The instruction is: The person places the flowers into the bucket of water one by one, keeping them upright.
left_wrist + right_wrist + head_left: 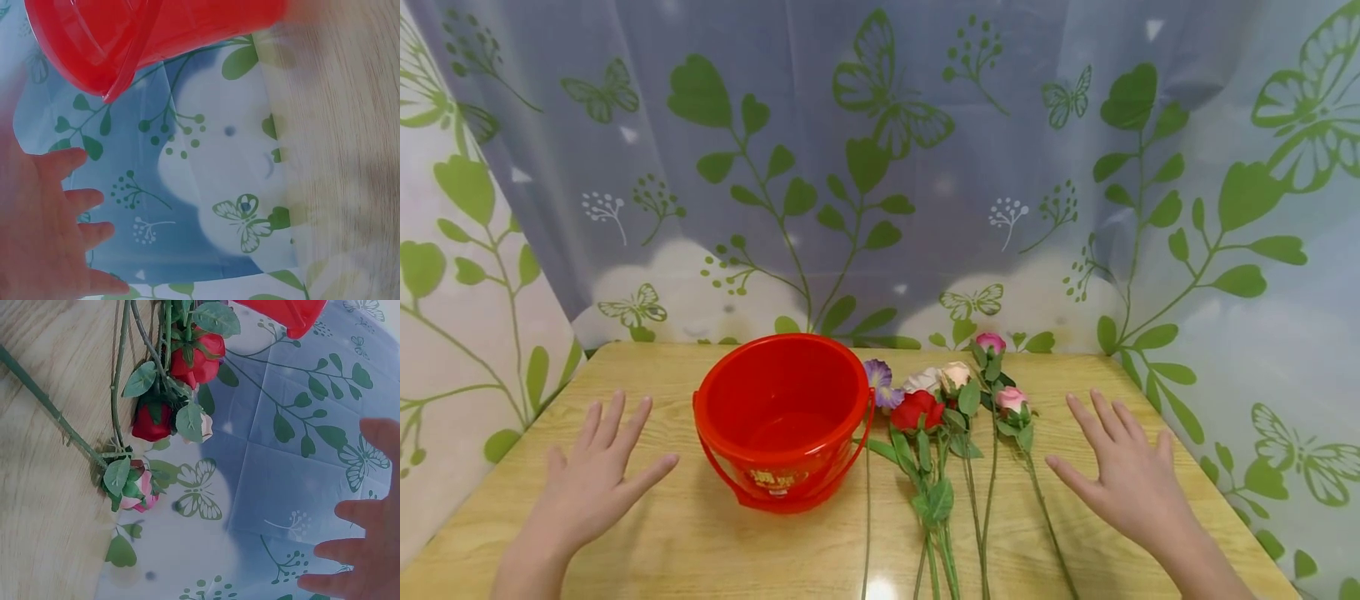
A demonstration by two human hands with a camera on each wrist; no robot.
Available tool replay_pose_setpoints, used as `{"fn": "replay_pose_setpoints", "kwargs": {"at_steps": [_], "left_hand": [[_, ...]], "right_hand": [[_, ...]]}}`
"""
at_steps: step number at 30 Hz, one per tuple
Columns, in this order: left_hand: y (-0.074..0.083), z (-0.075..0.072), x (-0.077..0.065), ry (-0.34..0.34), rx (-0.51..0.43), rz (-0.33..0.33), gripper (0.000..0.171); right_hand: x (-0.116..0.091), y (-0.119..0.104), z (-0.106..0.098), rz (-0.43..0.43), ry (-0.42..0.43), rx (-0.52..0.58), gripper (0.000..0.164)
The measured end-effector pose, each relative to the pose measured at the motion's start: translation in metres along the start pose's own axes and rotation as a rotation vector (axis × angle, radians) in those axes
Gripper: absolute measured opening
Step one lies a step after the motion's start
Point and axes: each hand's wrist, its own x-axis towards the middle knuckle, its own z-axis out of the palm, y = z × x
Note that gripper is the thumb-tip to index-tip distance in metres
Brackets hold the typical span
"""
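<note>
My left hand (597,483) is held palm down over the left side of the table, fingers spread and holding nothing. To its right stands a red plastic bucket (782,475) with its handle lowered and gold lettering on its front. My right hand (1131,475), also spread and holding nothing, is over the right side. Between it and the bucket lie several artificial flowers: a purple flower (882,385), a red rose (917,411), a cream rose (956,374), a pink rose (1011,400) and a darker pink rose (990,342). Their long green stems point toward me.
The light wooden table (685,542) ends against a curtain (925,233) patterned with green leaves and butterflies. Patterned cloth also hangs along the left and right sides. The white flower (922,381) sits among the blooms right beside the bucket.
</note>
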Motion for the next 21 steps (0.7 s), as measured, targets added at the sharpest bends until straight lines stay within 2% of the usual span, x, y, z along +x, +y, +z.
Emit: {"fn": "replay_pose_setpoints", "kwargs": {"at_steps": [5,11,13,17,21], "left_hand": [[0.003,0.001,0.000,0.087,-0.001,0.033,0.074],[0.005,0.002,0.002,0.262,-0.017,0.125,0.062],[0.007,0.001,0.002,0.307,-0.039,0.137,0.057],[0.011,0.000,0.001,0.336,-0.066,0.112,0.051],[0.015,0.000,0.000,0.332,-0.057,0.070,0.046]], "right_hand": [[0.000,-0.004,0.002,-0.046,0.127,0.030,0.069],[0.001,-0.006,0.003,-0.113,0.272,0.091,0.057],[0.002,-0.007,0.004,-0.131,0.310,0.107,0.053],[0.003,-0.007,0.005,-0.151,0.364,0.130,0.047],[0.002,-0.009,0.006,-0.156,0.399,0.140,0.040]]}}
